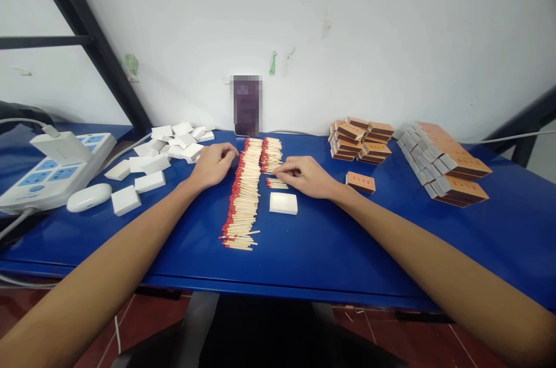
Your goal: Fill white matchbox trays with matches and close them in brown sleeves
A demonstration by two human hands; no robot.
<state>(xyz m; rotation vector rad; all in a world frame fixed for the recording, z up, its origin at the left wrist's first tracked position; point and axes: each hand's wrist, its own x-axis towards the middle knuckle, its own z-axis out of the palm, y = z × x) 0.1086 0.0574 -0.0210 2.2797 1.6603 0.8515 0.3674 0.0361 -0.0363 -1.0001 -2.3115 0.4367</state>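
A long row of red-tipped matches (244, 194) lies down the middle of the blue table (330, 258), with a shorter bunch (271, 155) beside it. My left hand (214, 165) rests at the row's upper left side, fingers curled against the match heads. My right hand (307, 175) is curled with its fingertips on a small group of matches (276, 184) right of the row. A white inner tray (284, 203) lies just below that hand. One orange matchbox (360, 182) sits right of my right wrist.
Several white trays (167, 150) are scattered at the left, beside a power strip (54, 168) and a white earbud case (89, 197). Stacks of orange matchboxes (361, 140) and longer packed rows (445, 162) stand at the right. A blurred phone (247, 104) leans on the wall.
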